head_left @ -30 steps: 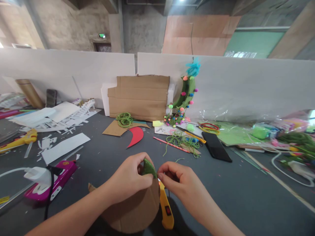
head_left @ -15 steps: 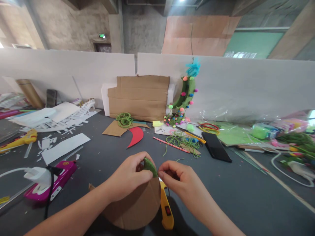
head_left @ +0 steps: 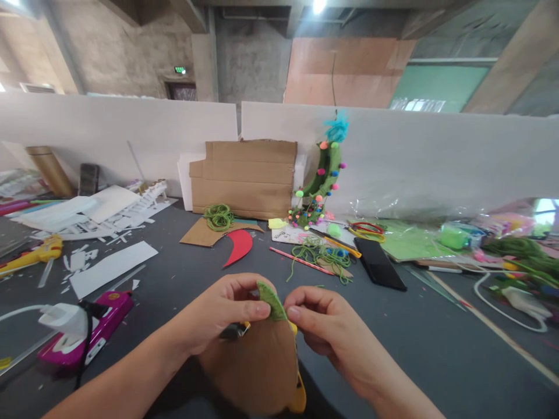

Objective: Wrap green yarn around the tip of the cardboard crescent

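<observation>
My left hand (head_left: 218, 314) is closed on a rounded brown cardboard piece (head_left: 259, 366), thumb on its front near the upper tip. Green yarn wrapping (head_left: 272, 302) covers that tip, and bare cardboard shows below it. On the other side of the tip, my right hand (head_left: 327, 323) pinches thumb and forefinger together at the edge of the green part; whatever lies between them is too small to make out. Partly hidden behind the cardboard is a yellow hot glue gun (head_left: 300, 397). A red crescent-shaped piece (head_left: 240, 247) lies beyond my hands.
Green yarn (head_left: 219, 216) is coiled on cardboard at the back. A pompom-covered green crescent (head_left: 325, 174) stands against the white partition. Loose yarn (head_left: 317, 251), a cutter knife (head_left: 340, 244) and a black phone (head_left: 379, 263) lie right of centre. A magenta power strip (head_left: 107, 331) sits left.
The cardboard piece has turned and shifted slightly right, covering more of the glue gun. More of the green wrapping shows past my left thumb. My right hand still pinches beside the tip.
</observation>
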Demonstrator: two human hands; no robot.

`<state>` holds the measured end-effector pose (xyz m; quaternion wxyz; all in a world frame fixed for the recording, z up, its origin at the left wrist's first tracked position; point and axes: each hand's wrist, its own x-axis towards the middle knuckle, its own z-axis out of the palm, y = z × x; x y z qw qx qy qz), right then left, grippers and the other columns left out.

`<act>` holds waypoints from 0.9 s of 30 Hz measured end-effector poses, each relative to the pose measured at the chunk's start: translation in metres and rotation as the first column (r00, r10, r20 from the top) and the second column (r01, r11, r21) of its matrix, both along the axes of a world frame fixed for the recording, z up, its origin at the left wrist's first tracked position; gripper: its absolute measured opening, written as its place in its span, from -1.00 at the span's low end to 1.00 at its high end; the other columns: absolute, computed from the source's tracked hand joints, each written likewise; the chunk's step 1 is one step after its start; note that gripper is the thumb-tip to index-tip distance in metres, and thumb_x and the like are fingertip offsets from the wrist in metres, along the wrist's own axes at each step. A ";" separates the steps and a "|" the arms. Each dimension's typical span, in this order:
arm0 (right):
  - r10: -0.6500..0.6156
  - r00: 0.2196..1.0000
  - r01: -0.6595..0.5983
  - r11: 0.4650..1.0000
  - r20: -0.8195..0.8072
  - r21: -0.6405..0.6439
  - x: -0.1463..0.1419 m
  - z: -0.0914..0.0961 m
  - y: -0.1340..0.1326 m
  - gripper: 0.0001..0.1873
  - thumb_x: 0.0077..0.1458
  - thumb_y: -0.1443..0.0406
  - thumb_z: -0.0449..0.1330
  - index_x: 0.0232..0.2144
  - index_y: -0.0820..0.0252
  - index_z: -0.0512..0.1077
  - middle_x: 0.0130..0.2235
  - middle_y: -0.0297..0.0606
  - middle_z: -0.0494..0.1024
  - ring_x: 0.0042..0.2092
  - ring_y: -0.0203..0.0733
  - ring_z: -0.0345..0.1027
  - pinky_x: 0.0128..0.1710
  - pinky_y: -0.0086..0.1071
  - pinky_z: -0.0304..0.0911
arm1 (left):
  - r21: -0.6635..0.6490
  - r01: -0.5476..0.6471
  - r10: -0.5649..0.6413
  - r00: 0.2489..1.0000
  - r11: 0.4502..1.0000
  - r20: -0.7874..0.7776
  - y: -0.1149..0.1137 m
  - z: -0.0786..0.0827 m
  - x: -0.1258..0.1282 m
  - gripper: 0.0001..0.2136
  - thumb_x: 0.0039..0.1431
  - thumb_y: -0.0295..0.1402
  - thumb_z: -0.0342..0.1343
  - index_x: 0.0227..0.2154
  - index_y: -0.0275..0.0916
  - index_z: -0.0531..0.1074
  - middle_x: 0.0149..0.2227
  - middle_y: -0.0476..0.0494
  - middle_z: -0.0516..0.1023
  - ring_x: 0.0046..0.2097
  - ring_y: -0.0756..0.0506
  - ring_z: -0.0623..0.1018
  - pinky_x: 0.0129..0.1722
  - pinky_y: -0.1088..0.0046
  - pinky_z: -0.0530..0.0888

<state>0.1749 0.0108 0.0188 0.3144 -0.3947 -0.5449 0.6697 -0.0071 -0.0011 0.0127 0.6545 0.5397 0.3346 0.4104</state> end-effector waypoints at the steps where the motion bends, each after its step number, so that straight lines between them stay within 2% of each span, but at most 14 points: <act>1: 0.005 1.000 -0.005 1.000 -0.009 0.020 -0.001 0.000 -0.002 -0.84 -0.10 0.24 0.23 -0.55 0.22 0.37 -0.67 -0.55 0.11 -0.66 -0.51 -0.22 -0.70 -0.56 -0.26 | 0.024 -0.011 0.011 1.000 1.000 -0.001 0.000 0.001 0.000 -0.91 -0.06 -0.35 0.19 -0.49 -0.26 0.45 -0.46 0.02 0.32 -0.39 0.03 0.29 -0.38 0.54 0.21; 4: -0.022 0.999 0.015 0.979 0.035 0.204 -0.003 0.002 -0.011 -0.88 -0.10 0.26 0.20 -0.56 0.20 0.38 -0.68 -0.50 0.19 -0.64 -0.45 -0.04 -0.65 -0.55 -0.11 | 0.080 -0.034 0.035 0.999 0.996 -0.011 -0.004 0.003 -0.003 -0.91 -0.11 -0.35 0.23 -0.53 -0.26 0.50 -0.42 0.01 0.24 -0.38 0.03 0.26 -0.38 0.55 0.21; 6: -0.050 0.994 0.014 0.934 0.093 0.356 -0.003 0.004 -0.018 -0.89 -0.08 0.27 0.17 -0.56 0.19 0.39 -0.67 -0.47 0.23 -0.61 -0.41 0.02 -0.62 -0.52 -0.07 | 0.116 -0.008 0.009 1.000 0.993 -0.005 -0.007 0.006 -0.005 -0.92 -0.10 -0.35 0.22 -0.50 -0.24 0.52 -0.41 0.01 0.21 -0.40 0.04 0.24 -0.42 0.56 0.20; 8: -0.068 0.989 0.003 0.896 0.129 0.444 -0.003 0.005 -0.024 -0.88 -0.08 0.27 0.16 -0.58 0.18 0.39 -0.66 -0.45 0.23 -0.60 -0.40 0.02 -0.61 -0.51 -0.08 | 0.141 0.034 -0.036 0.999 0.989 0.016 -0.010 0.009 -0.006 -0.92 -0.04 -0.36 0.18 -0.47 -0.25 0.51 -0.40 0.00 0.20 -0.38 0.04 0.25 -0.42 0.56 0.20; 10: -0.075 0.987 0.002 0.891 0.142 0.454 -0.003 0.007 -0.027 -0.88 -0.08 0.27 0.15 -0.59 0.18 0.37 -0.65 -0.45 0.21 -0.59 -0.40 0.01 -0.60 -0.50 -0.07 | 0.148 0.061 -0.070 0.996 0.987 0.054 -0.013 0.011 -0.005 -0.91 0.03 -0.38 0.11 -0.46 -0.28 0.48 -0.38 -0.03 0.21 -0.36 0.03 0.27 -0.39 0.55 0.22; 12: -0.070 0.987 0.004 0.911 0.146 0.412 -0.004 0.008 -0.027 -0.87 -0.09 0.27 0.15 -0.59 0.18 0.33 -0.64 -0.46 0.19 -0.59 -0.40 0.01 -0.60 -0.51 -0.07 | 0.127 0.078 -0.093 0.989 0.989 0.114 -0.014 0.011 -0.003 -0.90 0.06 -0.40 0.06 -0.44 -0.30 0.44 -0.36 -0.04 0.20 -0.35 0.01 0.27 -0.37 0.53 0.22; 17: -0.024 0.986 -0.030 0.948 0.166 0.317 -0.010 0.005 -0.022 -0.86 -0.10 0.25 0.13 -0.58 0.19 0.29 -0.61 -0.45 0.21 -0.55 -0.39 0.03 -0.57 -0.50 -0.04 | -0.004 0.128 -0.120 0.940 0.992 0.319 -0.013 0.005 0.004 -0.86 -0.07 -0.49 -0.03 -0.48 -0.37 0.42 -0.22 -0.13 0.20 -0.33 -0.01 0.30 -0.35 0.49 0.25; 22: -0.160 0.952 0.030 0.898 0.262 0.439 -0.013 -0.001 -0.021 -0.92 -0.11 0.27 0.14 -0.49 0.17 0.34 -0.60 -0.48 0.17 -0.54 -0.37 0.03 -0.55 -0.49 -0.04 | -0.103 0.123 -0.074 0.918 0.987 0.388 -0.012 0.000 0.008 -0.84 -0.18 -0.54 -0.10 -0.58 -0.38 0.39 -0.16 -0.18 0.24 -0.26 -0.07 0.33 -0.30 0.46 0.29; 27: -0.142 0.922 -0.039 0.891 0.360 0.452 -0.013 0.001 -0.019 -0.90 -0.06 0.26 0.15 -0.42 0.12 0.41 -0.61 -0.48 0.17 -0.56 -0.37 0.00 -0.59 -0.48 -0.09 | -0.176 0.114 -0.036 0.918 0.978 0.394 -0.011 -0.001 0.009 -0.81 -0.16 -0.56 -0.14 -0.63 -0.35 0.39 -0.12 -0.19 0.32 -0.29 -0.04 0.37 -0.33 0.49 0.32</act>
